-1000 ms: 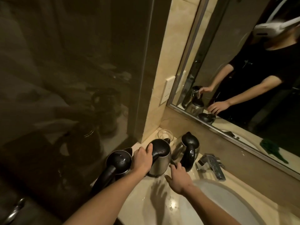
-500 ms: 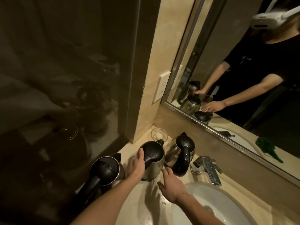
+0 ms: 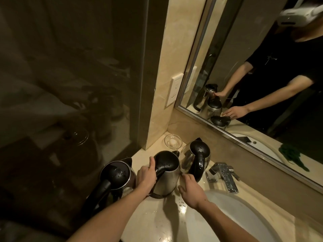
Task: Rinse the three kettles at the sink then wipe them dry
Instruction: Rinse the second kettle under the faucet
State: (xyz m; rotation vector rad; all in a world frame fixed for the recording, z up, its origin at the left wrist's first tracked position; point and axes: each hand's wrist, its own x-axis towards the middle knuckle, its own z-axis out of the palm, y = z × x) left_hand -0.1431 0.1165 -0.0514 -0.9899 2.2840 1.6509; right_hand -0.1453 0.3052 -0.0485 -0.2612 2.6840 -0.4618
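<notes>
Three steel kettles with black lids and handles stand in a row on the beige counter [image 3: 152,215]. My left hand [image 3: 146,175] grips the black handle of the middle kettle [image 3: 167,179], thumb up along its lid. My right hand [image 3: 192,190] hovers just right of that kettle's body with fingers straight; its fingertips reach the steel side. The left kettle [image 3: 116,175] stands at the counter's left edge, its handle toward me. The right kettle [image 3: 198,156] stands beside the tap. Water drops sit on the lids.
A chrome tap [image 3: 225,173] rises behind the white basin [image 3: 244,217] at lower right. A small glass dish [image 3: 173,140] sits in the back corner. A wall mirror [image 3: 262,67] reflects a green cloth. A dark glass partition [image 3: 70,84] closes the left side.
My left hand has closed further round the middle kettle's handle. My right hand has come closer to the kettle's side. The camera has tilted a little.
</notes>
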